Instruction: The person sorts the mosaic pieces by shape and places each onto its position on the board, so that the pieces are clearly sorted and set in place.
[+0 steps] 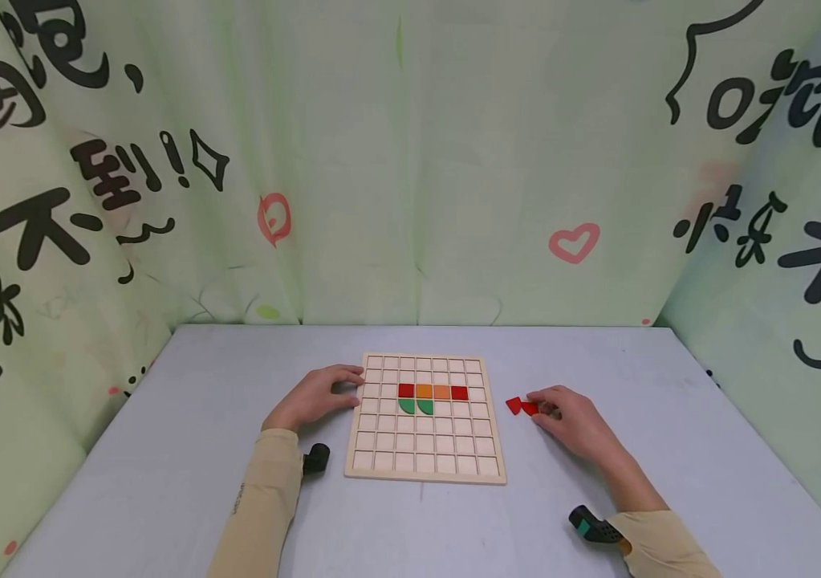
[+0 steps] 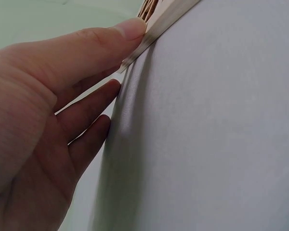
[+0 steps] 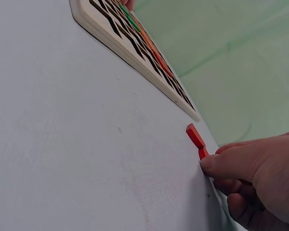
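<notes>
A square wooden grid board lies on the table. In one row sit a red square, two orange squares and another red square. Below the left end of that row are two green quarter-circle pieces. My left hand touches the board's left edge with thumb and fingertips, the other fingers fairly straight in the left wrist view. To the right of the board, my right hand pinches a red quarter-circle piece, partly hidden by the fingers. Against it lies a second red piece, its far side towards the board.
The white table runs back to a pale green curtain with dark lettering, which also hangs along both sides. A black wrist device is by the left forearm, and another by the right one.
</notes>
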The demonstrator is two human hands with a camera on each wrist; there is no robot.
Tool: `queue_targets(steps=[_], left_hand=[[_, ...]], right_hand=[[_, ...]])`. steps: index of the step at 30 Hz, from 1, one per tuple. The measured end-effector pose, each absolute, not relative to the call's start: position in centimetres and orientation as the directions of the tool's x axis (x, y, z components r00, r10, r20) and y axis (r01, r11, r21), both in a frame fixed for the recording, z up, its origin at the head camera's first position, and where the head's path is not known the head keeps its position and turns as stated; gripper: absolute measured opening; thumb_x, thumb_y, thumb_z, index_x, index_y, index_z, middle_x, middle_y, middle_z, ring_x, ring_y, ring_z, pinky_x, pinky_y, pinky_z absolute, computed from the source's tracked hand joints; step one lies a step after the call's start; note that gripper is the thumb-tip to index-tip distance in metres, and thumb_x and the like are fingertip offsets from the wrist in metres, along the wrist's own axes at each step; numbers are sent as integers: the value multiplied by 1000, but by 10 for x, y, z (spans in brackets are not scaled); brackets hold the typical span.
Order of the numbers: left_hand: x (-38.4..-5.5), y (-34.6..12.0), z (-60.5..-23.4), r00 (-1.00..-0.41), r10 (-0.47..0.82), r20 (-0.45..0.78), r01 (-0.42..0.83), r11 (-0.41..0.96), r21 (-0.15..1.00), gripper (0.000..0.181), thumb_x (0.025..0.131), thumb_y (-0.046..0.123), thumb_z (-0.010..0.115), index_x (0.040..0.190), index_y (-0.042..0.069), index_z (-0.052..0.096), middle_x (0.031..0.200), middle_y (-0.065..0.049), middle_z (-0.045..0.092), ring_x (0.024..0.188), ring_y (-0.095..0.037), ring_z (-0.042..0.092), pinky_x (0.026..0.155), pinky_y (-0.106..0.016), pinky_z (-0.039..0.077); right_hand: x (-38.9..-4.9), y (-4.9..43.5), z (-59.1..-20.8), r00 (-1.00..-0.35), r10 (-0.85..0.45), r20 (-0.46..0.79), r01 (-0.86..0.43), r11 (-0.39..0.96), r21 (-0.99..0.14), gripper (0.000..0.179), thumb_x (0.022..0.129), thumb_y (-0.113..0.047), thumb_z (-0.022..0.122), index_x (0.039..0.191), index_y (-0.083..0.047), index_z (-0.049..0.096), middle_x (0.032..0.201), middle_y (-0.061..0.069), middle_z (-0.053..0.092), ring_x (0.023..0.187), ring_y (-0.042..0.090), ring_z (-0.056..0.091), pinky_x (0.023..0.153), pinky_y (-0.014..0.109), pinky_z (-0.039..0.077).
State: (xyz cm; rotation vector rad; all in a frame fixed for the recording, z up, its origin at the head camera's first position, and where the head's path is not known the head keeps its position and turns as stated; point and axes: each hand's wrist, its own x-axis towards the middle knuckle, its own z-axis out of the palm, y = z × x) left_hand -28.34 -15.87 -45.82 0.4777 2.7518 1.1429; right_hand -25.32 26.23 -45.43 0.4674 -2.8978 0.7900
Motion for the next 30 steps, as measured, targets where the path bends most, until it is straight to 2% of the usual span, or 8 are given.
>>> queue_targets(steps=[11,21,30], left_hand=[[-283,-160,-457,-942,337,11,246,664,707,37,87,15,75,121,6,68,141,-5,54,137,-29,41,114,-44,34],[-284,-159,-458,-942,337,7,242,662,710,35,86,13,75,120,5,68,141,-5,54,137,-28,41,114,-43,33],[-284,-159,-457,-941,338,10,241,650,721,34,86,14,75,119,6,69,140,-4,55,137,-29,42,114,-44,33]], right_hand=[[-253,257,-450,-931,-259,256,-354,808,-470,27,85,0,72,112,1,70,106,17,66,89,27,62,78,44,58],[-258,229,-441,-909,-314,273,-413,763,-497,26,84,-3,75,110,-1,73,103,12,67,88,22,64,75,35,58],[-259,199,-437,-897,-362,255,-443,715,-542,25,84,-2,75,109,-3,73,103,10,66,87,19,63,75,31,58]])
